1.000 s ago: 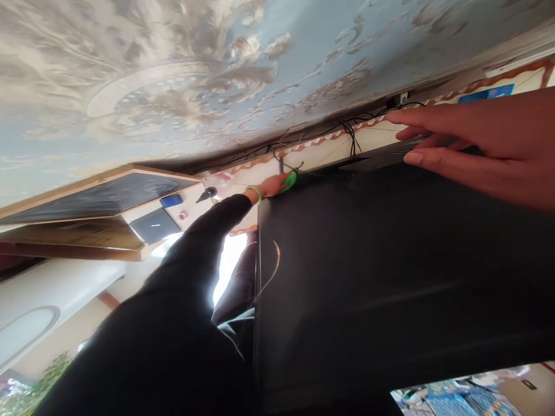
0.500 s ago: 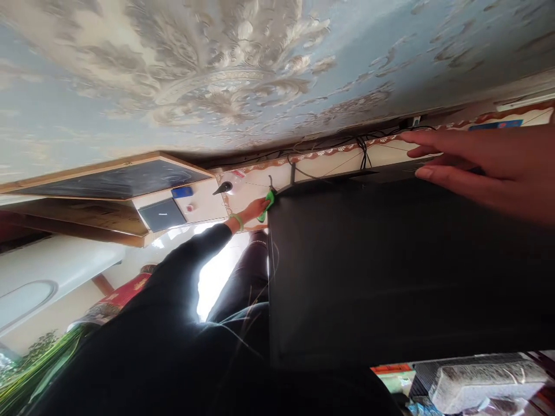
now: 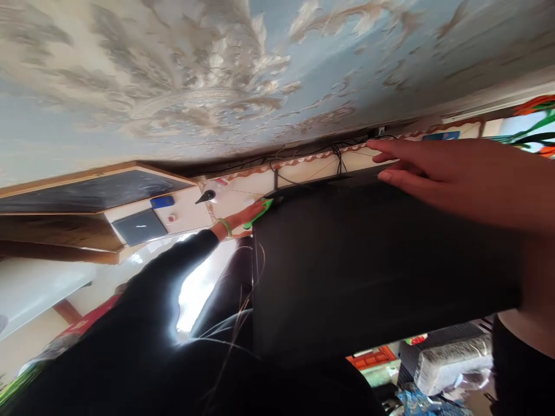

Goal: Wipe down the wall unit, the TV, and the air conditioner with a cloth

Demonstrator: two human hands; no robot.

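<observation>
A large flat black panel [image 3: 368, 266], which looks like a television, fills the middle of the view. At its upper left corner, my left hand [image 3: 249, 215], with a bracelet at the wrist, has its fingers on a green cloth [image 3: 261, 214] and presses it against the panel's edge. My right hand [image 3: 437, 170] is at the panel's upper right edge, fingers stretched out to the left and the thumb a little apart, with nothing visible in it. Whether it touches the panel I cannot tell.
Black cables [image 3: 338, 157] run between the panel and the patterned wall [image 3: 208, 75]. A glass-topped, wood-edged piece of furniture [image 3: 91, 193], a blue box [image 3: 162, 201] and a dark pointed object [image 3: 205, 197] are at left. A plastic-wrapped grey block [image 3: 453, 361] lies at lower right.
The view has shifted, so the panel and both hands appear further left. My left hand now lies flatter over the green cloth. More of my right forearm shows.
</observation>
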